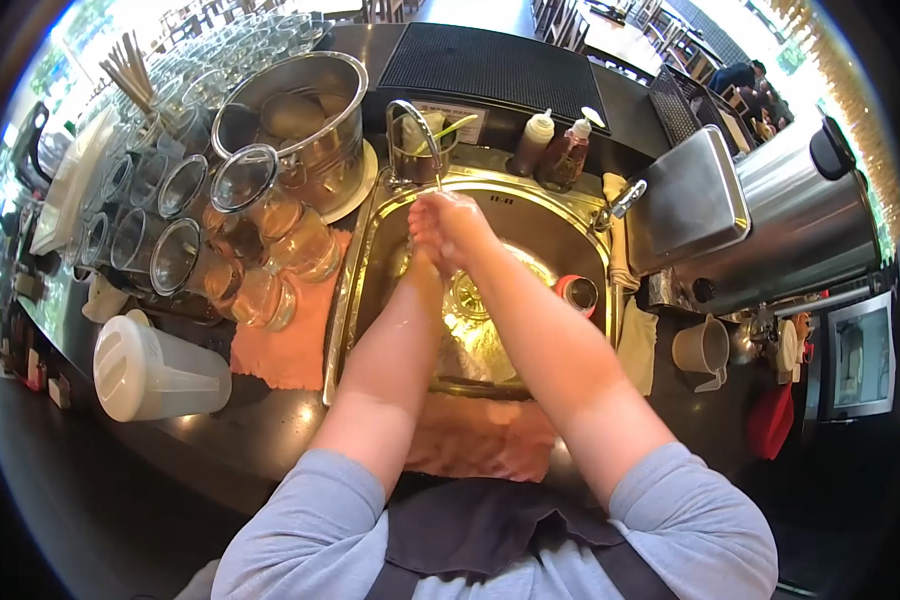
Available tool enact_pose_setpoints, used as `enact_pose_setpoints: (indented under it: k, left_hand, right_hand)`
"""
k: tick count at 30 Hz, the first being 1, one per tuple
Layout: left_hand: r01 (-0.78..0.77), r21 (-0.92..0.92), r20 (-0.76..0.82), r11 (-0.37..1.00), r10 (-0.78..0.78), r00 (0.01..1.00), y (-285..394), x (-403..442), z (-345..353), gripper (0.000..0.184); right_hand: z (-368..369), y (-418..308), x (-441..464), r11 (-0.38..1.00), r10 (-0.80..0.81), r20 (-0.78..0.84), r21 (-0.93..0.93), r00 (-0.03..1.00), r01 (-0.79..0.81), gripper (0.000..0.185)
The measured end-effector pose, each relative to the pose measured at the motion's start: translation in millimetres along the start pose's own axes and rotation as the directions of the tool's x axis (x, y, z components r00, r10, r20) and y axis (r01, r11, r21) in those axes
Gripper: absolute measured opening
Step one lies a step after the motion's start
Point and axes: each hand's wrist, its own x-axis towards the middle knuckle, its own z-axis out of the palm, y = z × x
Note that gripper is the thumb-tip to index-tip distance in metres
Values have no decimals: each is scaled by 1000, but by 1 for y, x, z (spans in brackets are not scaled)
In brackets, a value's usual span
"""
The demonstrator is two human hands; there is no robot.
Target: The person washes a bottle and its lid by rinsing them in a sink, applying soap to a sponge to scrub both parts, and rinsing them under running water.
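Under the curved faucet (pixel 432 140), at the back of the metal sink (pixel 560 225), my two hands meet. My right hand (pixel 460 222) lies over my left hand, its fingers curled round it. Only part of my left hand (pixel 425 243) shows; its fingers are mostly covered. Both hands and wrists look wet. A round drain strainer (pixel 473 296) sits in the basin below them. To the right of my right forearm, a red can-like item (pixel 577 294) is in the basin.
Glass pitchers (pixel 177 256) and a large clear bucket (pixel 315 125) crowd the left, beside a lidded white jug (pixel 160 368). Two sauce bottles (pixel 533 143) are behind the sink. A steel container (pixel 790 220) and a measuring cup (pixel 700 350) stand right.
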Motion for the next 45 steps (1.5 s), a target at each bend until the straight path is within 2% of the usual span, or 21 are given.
enact_pose_setpoints:
  k: [2, 3, 4, 6, 7, 9, 10, 12, 13, 14, 15, 20, 22, 24, 26, 27, 30, 34, 37, 43, 45]
  left_hand:
    - [-14, -18, -15, 1000, 14, 1000, -1, 0, -1, 15]
    - [-8, -19, -12, 1000, 8, 1000, 0, -1, -4, 16]
    - [-9, -23, -10, 1000, 9, 1000, -1, -1, -7, 16]
    - [5, -21, -1, 1000, -5, 1000, -3, -4, -10, 17]
    - [19, -20, 6, 1000, -19, 1000, -5, -5, -11, 17]
    - [42, -20, 6, 999, -42, 999, -7, -9, -8, 17]
    - [51, -22, 1, 998, -51, 999, -9, -12, -7, 18]
    - [58, -32, -10, 998, -58, 998, -16, -17, -4, 19]
    - [58, -39, -17, 998, -59, 998, -15, -20, -1, 19]
    - [52, -42, -19, 998, -52, 998, -13, -24, 2, 19]
    - [38, -52, -24, 998, -40, 999, -11, -27, 7, 20]
    - [-255, -25, -103, 967, 251, 962, -23, -51, 13, 29]
    - [-276, 217, -27, 936, 289, 957, -16, -50, -10, 39]
    - [-249, 192, -91, 949, 270, 958, -5, -43, -14, 38]
    - [-190, 68, -71, 979, 195, 978, 1, -19, -31, 34]
    - [-108, -52, -40, 993, 106, 994, 0, -11, -39, 30]
    - [121, 0, -225, 993, -118, 967, -8, -14, -41, 28]
    - [90, -52, -127, 995, -96, 987, -30, -36, -54, 28]
    - [114, -112, -196, 987, -135, 971, -36, -54, -51, 25]
    - [195, -51, -232, 980, -201, 952, -33, -48, -67, 24]
    - [218, -43, -251, 975, -222, 942, -29, -52, -64, 24]
  right_hand:
    - [3, 18, -14, 977, -24, -27, 209, 999, 30, 19]
    - [17, 28, -34, 963, -252, -79, 75, 964, 258, 17]
    - [19, 36, -49, 963, -253, -82, 75, 964, 259, 17]
    - [11, 45, -69, 536, -573, 349, -525, 741, 661, 18]
    - [0, 46, -67, 540, -578, 321, -538, 750, 647, 18]
    - [-25, 34, -47, -69, -753, 543, -626, 370, 777, 19]
    - [-41, 29, -39, -73, -760, 532, -639, 372, 766, 19]
    - [-64, 27, -26, -238, -654, 393, -918, 647, 317, 27]
    - [-68, 34, -22, -237, -655, 392, -918, 645, 317, 27]
    - [-69, 40, -17, 401, -605, 84, -827, 792, 394, 33]
    - [-67, 43, -14, 873, -356, -111, -395, 928, 287, 39]
    - [-38, 30, 10, 944, -225, -317, -305, 921, 126, 48]
    - [-35, 10, 8, 894, 349, 57, -319, 935, -314, 49]
    - [-15, 29, 7, 926, 271, -67, -254, 960, -279, 56]
    - [-7, 46, 9, 736, -264, -221, -675, 939, 47, 66]
    - [-12, 51, 9, 737, -368, -208, -659, 906, 148, 75]
    - [-40, 57, 12, 523, -556, -201, -839, 807, 151, 77]
    - [-44, 36, -6, 252, -325, 37, -960, 945, 124, 68]
    - [-44, 47, -16, 213, -332, 145, -951, 932, 224, 66]
    - [-49, 61, -26, 529, -265, 32, -831, 964, 173, 69]
    - [-46, 65, -31, 520, -323, 12, -833, 946, 188, 72]
